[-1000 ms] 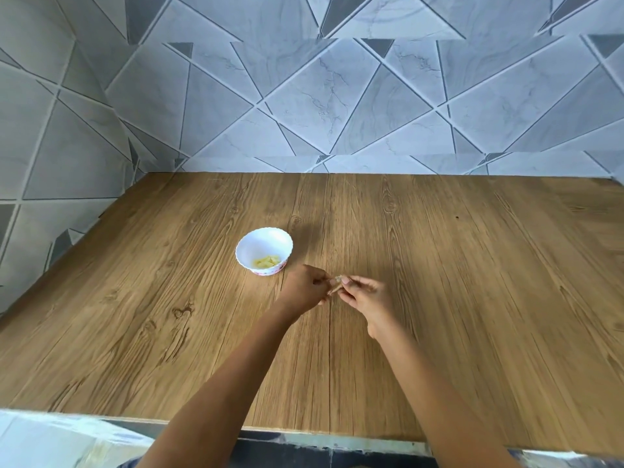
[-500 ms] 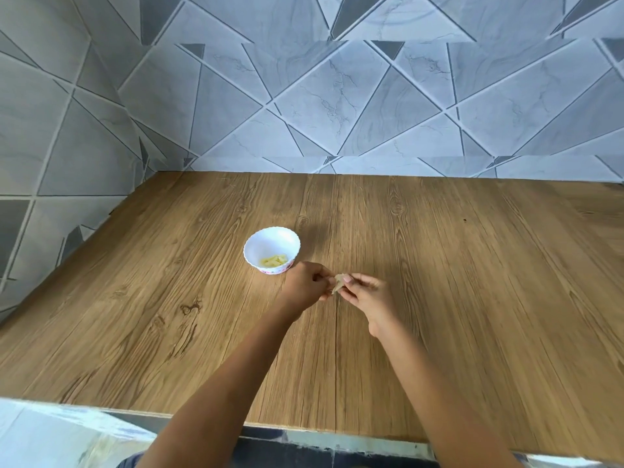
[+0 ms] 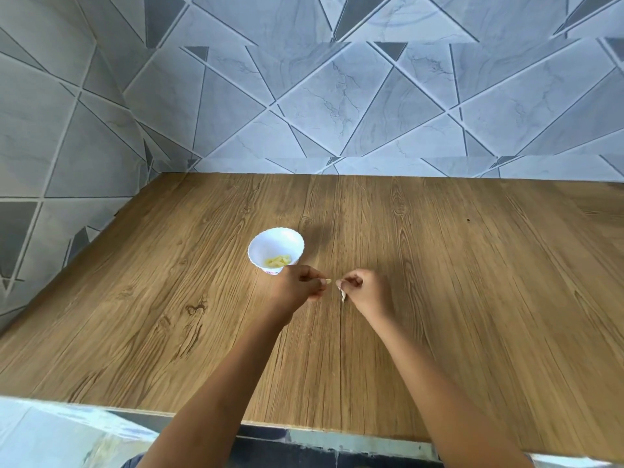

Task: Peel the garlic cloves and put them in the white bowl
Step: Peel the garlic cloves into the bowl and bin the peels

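Note:
A small white bowl [image 3: 275, 243] with a scalloped rim stands on the wooden table, holding several peeled yellowish garlic cloves [image 3: 278, 261]. Just below and right of it, my left hand [image 3: 299, 288] pinches a pale garlic clove [image 3: 328, 282] at its fingertips. A short gap to the right, my right hand [image 3: 366, 291] pinches a thin whitish strip of garlic skin [image 3: 342, 294] that hangs down from its fingers. Both hands hover just above the tabletop.
The wooden table [image 3: 472, 298] runs back to a grey tiled wall [image 3: 337, 96] and to another tiled wall on the left. Its front edge lies near the bottom of the view.
My hands were together on one clove; now they have pulled apart, the left keeping the clove and the right drawing away the skin.

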A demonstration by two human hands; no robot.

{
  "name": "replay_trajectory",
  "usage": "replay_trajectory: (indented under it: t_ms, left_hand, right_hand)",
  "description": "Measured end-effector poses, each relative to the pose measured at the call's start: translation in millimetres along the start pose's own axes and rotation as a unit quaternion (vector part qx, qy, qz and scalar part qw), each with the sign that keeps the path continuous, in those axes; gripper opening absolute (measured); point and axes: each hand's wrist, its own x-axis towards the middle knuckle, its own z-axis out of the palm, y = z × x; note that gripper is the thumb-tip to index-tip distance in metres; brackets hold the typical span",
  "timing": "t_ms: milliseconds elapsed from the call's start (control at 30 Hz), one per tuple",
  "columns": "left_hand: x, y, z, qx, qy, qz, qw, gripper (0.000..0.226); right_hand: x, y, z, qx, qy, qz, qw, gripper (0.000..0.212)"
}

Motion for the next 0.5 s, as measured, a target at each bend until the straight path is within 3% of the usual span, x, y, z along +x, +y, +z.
replay_trajectory:
  t_ms: [300, 400, 500]
  left_hand:
    - [-15.3, 1.0, -15.0, -0.038, -0.002, -0.007, 0.999, 0.010]
    - [-27.3, -2.2, -22.7, -0.056, -0.019, -0.015, 0.998, 0.010]
    - [-41.0, -10.9, -29.7, -0.004, -0.040, -0.018, 0.999, 0.008]
  right_hand:
    - [-20.2, -7.8, -8.9, -0.046, 0.042, -0.020, 0.998, 0.027]
    - [-46.9, -8.1, -13.9, -0.111, 0.076, -0.088, 0.987, 0.025]
    - [-75.2, -5.4, -8.1, -0.124, 0.080, -0.138, 0.979, 0.020]
